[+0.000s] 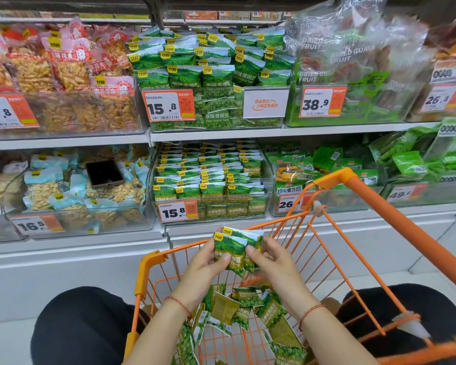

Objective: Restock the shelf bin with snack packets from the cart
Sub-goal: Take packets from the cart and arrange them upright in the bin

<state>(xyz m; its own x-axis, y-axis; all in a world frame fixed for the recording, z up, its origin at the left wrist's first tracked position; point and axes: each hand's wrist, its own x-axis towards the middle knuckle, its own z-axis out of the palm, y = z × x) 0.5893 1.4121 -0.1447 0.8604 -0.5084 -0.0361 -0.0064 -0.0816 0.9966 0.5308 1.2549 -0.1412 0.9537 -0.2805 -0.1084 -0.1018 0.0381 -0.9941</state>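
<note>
A shop aisle: two tiers of white shelving fill the background, each lined edge to edge with clear plastic bins and orange price tags. On the lower shelf [221,229], directly ahead, the shelf bin [211,196] of green pea packets is packed in tidy upright rows almost to its rim, with little free room showing at its front edge. To its left along the same shelf sits a bin of pale blue nut packets [74,196] with a dark flat box [104,173] lying on top; to its right stand bins of other green snacks. The upper shelf's matching pea bin [213,75] is heaped above its rim.

Below the shelf front the orange wire cart [334,259] stands close against the white base panel, its far rim just under the shelf edge and its handle running off toward the right edge. Loose snack packets [242,309] lie scattered on the cart floor, partly hidden by both forearms and cut off at the bottom edge. Dark knees flank the cart on either side.

Above the cart's far end, both hands hold a small stack of packets [234,248] upright. The left hand [206,262] grips its left side, thumb laid across the front face, fingers curled behind and out of sight. The right hand [269,259] pinches the right side, thumb on the front, fingers bent round the back edge. How many packets are in the stack cannot be told.
</note>
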